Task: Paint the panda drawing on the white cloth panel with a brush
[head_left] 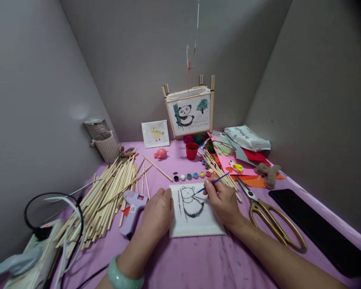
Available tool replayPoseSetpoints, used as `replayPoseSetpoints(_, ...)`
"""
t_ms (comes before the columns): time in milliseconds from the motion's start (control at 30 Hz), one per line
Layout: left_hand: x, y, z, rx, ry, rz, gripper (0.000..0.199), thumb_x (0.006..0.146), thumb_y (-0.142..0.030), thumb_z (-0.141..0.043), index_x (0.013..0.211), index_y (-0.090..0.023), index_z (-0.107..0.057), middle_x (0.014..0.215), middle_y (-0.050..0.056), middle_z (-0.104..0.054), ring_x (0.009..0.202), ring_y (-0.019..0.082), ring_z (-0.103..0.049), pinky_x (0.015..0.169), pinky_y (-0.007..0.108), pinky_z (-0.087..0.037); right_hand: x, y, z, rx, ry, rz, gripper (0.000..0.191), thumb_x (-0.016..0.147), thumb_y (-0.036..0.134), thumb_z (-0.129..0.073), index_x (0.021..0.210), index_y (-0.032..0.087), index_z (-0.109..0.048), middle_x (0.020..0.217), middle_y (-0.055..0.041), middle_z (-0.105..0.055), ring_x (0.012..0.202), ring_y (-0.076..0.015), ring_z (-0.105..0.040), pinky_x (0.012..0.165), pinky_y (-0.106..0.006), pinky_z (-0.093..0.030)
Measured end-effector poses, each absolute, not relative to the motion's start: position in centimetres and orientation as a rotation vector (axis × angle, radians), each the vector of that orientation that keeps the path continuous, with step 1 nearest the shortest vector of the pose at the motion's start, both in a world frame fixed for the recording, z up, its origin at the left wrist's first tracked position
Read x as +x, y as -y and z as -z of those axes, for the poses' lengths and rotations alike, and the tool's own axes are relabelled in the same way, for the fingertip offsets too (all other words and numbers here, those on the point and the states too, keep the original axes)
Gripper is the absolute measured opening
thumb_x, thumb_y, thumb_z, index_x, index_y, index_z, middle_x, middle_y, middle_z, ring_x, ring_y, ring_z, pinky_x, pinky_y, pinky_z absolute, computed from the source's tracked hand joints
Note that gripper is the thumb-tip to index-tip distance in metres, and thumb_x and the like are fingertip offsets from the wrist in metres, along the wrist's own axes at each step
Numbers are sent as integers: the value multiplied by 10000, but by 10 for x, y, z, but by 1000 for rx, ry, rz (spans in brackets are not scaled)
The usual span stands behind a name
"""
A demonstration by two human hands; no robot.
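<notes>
A thin blue paintbrush is pinched in the fingers of my right hand. Its tip meets the white square sheet near the neck of an outlined panda. Black brush strokes darken the panda's lower body, and two upright lines run beside it. My left hand is curled at the sheet's left edge, its thumb side against it; the fingertips are partly hidden. Just beyond the sheet lies a row of small paint pots in several colours. Behind them is a red cup of dark liquid.
Wooden sticks and a lilac glue gun lie left, near a power strip with cables. Gold-handled scissors and a black slab lie right. At the back stands a stick-framed panda lantern, beside a yellow bird picture.
</notes>
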State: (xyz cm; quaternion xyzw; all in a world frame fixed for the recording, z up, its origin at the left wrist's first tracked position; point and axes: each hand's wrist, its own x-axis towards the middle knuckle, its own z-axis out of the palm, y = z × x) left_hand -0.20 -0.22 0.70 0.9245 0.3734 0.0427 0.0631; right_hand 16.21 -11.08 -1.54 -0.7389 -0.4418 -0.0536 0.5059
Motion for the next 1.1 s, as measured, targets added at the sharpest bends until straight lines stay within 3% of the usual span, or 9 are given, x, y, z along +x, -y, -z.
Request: replayPoseSetpoints(1100,-1,2,-3,2824,-1125,-160,206,930,-215,-365,981,-195,-564,902,55,-599,810,191,-602,660,300,-387,146,107,16,-1690,1147,-12,247,933,334,-443,754,217,-566,649,-16,-665,624,-179,-648,548,-253,-436)
